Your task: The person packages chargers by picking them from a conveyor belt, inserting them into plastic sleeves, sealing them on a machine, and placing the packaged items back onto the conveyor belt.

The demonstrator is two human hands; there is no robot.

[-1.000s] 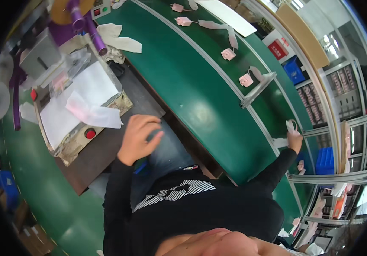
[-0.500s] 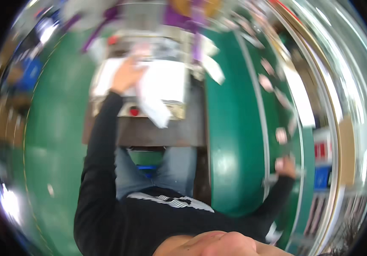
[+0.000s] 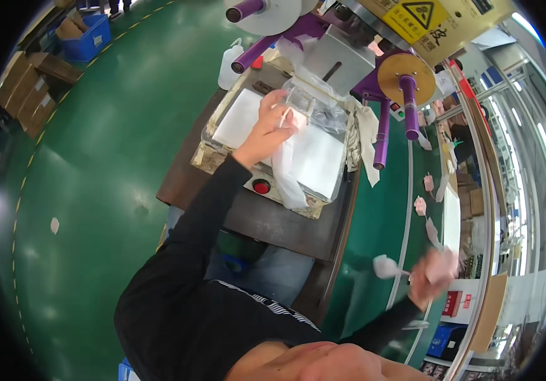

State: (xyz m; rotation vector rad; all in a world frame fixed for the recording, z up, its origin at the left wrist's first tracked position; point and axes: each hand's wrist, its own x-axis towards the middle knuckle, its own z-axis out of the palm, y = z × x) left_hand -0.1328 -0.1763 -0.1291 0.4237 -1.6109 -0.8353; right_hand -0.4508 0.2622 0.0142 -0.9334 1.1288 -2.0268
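Observation:
My left hand (image 3: 263,134) is closed on a small pale-pink block (image 3: 296,119) with a white, soft-looking strip (image 3: 285,171) hanging from it. It is above the white flat plate (image 3: 318,162) of a machine bed, beside a clear plastic fixture (image 3: 301,100). Out to the right, my right hand (image 3: 426,284) is over the green conveyor belt, smeared by motion. A pale-pink piece (image 3: 441,265) shows at its fingers, seemingly held. A white puffy piece (image 3: 384,267) is beside that hand, and I cannot tell whether they are joined.
More pink pieces (image 3: 420,205) with white strips lie along the green belt (image 3: 374,216). Purple rollers (image 3: 381,133) and a metal box (image 3: 341,60) overhang the bed. A red button (image 3: 261,186) is on its front edge, a white bottle (image 3: 229,65) at its far left corner.
My view has turned, so the machine bed now appears tilted and further right. My left hand still holds the pink block over the plate. My right hand remains at the belt, still in motion.

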